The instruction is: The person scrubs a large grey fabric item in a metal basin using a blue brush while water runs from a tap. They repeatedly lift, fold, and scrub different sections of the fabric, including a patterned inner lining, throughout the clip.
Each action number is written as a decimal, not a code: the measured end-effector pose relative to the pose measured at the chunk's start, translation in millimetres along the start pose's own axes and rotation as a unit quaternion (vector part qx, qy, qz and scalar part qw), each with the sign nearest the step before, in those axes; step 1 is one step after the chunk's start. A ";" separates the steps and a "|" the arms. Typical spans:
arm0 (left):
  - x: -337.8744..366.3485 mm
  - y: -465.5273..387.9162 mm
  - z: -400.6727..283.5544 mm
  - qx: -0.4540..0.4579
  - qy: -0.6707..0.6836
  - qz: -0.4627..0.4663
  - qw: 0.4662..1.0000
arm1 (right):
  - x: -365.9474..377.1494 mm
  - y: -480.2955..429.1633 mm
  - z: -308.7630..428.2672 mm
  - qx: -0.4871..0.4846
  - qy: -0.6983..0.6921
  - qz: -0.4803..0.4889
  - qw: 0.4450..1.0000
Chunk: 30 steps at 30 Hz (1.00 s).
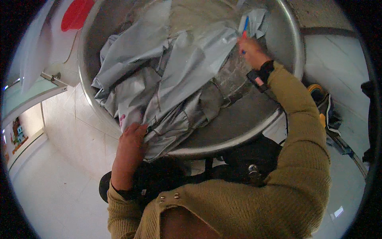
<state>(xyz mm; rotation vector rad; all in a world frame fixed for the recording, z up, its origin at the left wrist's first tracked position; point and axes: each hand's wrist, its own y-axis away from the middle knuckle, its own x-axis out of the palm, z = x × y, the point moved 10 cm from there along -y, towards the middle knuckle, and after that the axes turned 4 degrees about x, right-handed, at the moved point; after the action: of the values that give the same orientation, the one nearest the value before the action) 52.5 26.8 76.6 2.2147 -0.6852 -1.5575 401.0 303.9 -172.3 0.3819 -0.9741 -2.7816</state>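
Note:
A large sheet of silvery-grey fabric lies bunched in a wide round metal tub with what looks like water in it. My left hand grips the fabric near the tub's front left rim, beside a small pink mark on the cloth. At the tub's right side my right hand is closed around a slim red and blue tool, whose kind I cannot tell. More of the grey fabric lies just beyond that hand. The fingertips of my right hand are slightly blurred.
A red round object is at the upper left, outside the tub. A glass-panelled frame stands at the left over pale tiles. To the right, a dark and yellow item and a grey strap or hose lie on the floor.

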 end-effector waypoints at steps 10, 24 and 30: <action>4.0 10.8 43.6 -0.180 0.532 -0.122 0.818 | 23.9 52.2 303.8 -0.291 -0.011 0.029 0.956; 57.6 7.3 112.7 -0.313 0.672 -0.200 0.641 | 295.7 229.1 83.6 -0.473 0.378 0.458 0.651; 52.1 14.6 113.0 -0.313 0.659 -0.198 0.654 | 90.6 24.3 87.5 -0.308 0.592 -0.047 0.743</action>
<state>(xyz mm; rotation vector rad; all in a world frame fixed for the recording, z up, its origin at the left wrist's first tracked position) -42.1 -15.5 6.1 2.1838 0.7136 0.1152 290.7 314.6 -107.7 1.7298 0.2744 -1.9637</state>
